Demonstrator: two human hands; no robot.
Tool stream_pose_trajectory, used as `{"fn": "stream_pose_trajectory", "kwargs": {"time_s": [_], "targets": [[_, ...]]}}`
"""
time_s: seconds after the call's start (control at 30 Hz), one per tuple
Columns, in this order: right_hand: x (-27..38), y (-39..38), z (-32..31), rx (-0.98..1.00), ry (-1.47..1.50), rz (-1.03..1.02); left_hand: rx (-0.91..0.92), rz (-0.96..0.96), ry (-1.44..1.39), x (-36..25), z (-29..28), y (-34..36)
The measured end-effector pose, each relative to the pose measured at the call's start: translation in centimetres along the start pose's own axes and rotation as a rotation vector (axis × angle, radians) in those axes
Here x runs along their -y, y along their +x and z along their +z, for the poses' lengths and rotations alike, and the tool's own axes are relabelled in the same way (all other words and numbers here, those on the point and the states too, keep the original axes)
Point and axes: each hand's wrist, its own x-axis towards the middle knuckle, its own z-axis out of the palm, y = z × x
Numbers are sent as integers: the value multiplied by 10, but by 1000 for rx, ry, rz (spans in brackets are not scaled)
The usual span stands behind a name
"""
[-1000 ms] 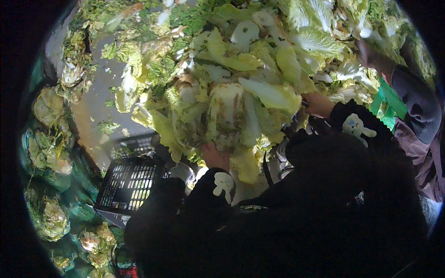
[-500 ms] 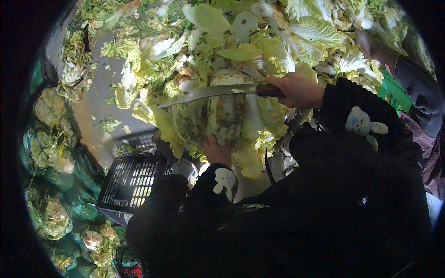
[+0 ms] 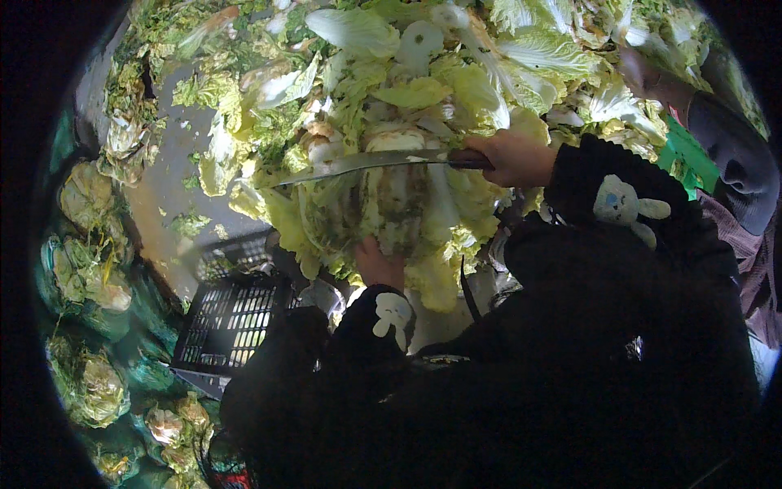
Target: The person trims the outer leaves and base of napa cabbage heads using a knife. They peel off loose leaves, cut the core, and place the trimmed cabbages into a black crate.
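Over the brown-stained cabbage [image 3: 397, 196], a long knife [image 3: 346, 166], the right hand [image 3: 521, 158] clamped round its handle.
At the cabbage's near end the left hand [image 3: 380, 264] touches it, fingers partly hidden, so its grip cannot be told; loose leaves [image 3: 354, 33] lie around the cabbage. Left of it and nearer sits a black slatted crate [image 3: 221, 322], contents unclear; farther left, green netting [image 3: 152, 372] holds leafy heads [image 3: 103, 391].

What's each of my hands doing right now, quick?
Left hand: against the near end of a cabbage; open or closed can't be told.
Right hand: closed, holding a knife.
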Motion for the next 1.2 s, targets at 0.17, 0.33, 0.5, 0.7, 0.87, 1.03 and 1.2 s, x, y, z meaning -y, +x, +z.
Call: {"fn": "stream_pose_trajectory", "kwargs": {"time_s": [0.17,0.33,0.5,0.7,0.87,1.03,1.2], "targets": [[-17,7,8,-5,-37,43,13,-14,105,-2,-3,2],[-66,-11,15,4,-94,148,6,-48,80,-1,-3,5],[-100,-30,30,31,-96,228,9,-46,44,11,0,8],[-72,-43,22,-235,-53,272,-49,55,33,12,-2,2],[-43,-19,7,-591,-563,152,-62,5,-44,6,-12,-9],[23,57,-9,-463,-427,-611,-48,185,203,8,-16,-20],[83,109,0,-162,-777,-691,-139,264,77,0,-24,-27]]}}
